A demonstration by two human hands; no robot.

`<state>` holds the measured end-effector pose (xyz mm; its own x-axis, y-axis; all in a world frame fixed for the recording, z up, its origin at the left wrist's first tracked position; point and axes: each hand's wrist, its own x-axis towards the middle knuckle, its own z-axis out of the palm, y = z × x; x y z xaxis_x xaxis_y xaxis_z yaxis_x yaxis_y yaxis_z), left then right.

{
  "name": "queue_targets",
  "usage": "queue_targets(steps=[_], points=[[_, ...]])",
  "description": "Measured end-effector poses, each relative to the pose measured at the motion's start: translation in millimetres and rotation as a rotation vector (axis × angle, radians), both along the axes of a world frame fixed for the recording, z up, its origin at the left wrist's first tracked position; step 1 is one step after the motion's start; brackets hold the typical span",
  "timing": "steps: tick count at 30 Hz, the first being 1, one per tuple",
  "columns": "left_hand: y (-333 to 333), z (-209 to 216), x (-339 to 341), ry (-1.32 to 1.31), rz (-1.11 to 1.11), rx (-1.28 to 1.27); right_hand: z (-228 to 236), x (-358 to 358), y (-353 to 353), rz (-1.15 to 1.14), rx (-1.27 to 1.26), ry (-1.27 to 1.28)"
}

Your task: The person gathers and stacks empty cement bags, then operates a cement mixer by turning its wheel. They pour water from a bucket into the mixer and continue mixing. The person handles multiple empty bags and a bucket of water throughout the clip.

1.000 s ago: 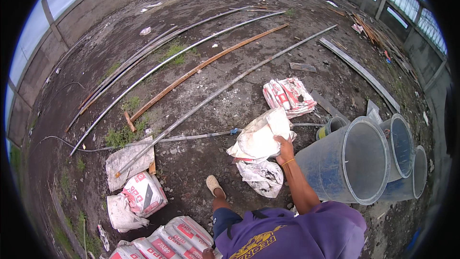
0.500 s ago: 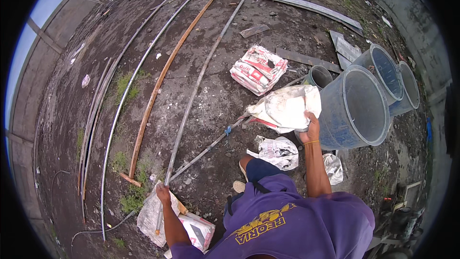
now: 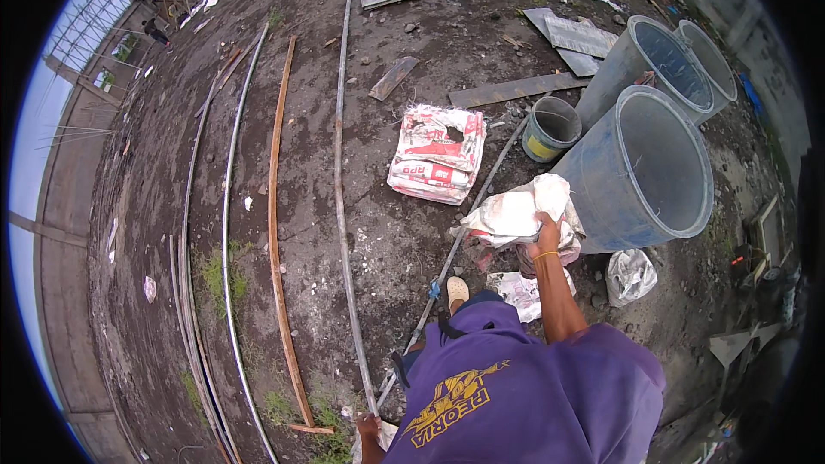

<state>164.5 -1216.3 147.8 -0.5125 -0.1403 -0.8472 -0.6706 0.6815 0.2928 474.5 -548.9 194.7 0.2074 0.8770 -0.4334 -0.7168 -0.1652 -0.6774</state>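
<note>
My right hand (image 3: pixel 547 236) grips the edge of a crumpled white sack (image 3: pixel 509 209), whose loose folds hang beside the blue drum. Beneath it lies another printed white sack (image 3: pixel 519 292), partly covered. At the lower edge, my left hand (image 3: pixel 368 426) is closed at the near end of a long grey pole (image 3: pixel 341 206). White sack material (image 3: pixel 386 438) shows beside that hand; whether the fingers grip the pole, the sack or both is unclear. Farther ahead, a stack of folded red-and-white sacks (image 3: pixel 438 155) rests on the dirt.
Large blue drums (image 3: pixel 593 163) stand at the right, beside a small bucket (image 3: pixel 550 131). A wooden strip (image 3: pixel 277 206) and several pipes lie lengthwise at left. A thin pole with a blue tie (image 3: pixel 434 290) slants by my foot. A crumpled silver-white bag (image 3: pixel 631 275) sits below the drums.
My view has turned, swinging the poles more upright. The sack in my right hand looks more bunched up and uncovers the bucket. My left hand sits lower in view. A distant person now shows.
</note>
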Motion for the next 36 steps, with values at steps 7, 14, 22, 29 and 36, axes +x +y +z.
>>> queue_targets(steps=[7,14,22,29,36], points=[[68,-25,-126,-0.133,-0.015,-0.154,32,-78,168,-0.019,0.069,0.101],[312,-42,-342,0.396,-0.472,0.267,101,-183,338,0.010,0.364,0.280],[625,-30,-502,0.287,-0.836,0.364,58,-287,418,0.028,0.456,0.240],[640,-100,-536,-0.020,-0.813,0.124,-259,-364,355,-0.150,-0.092,0.104],[501,-123,-554,-0.285,-1.075,-0.315,-620,-412,244,-0.241,-0.821,-0.387]])
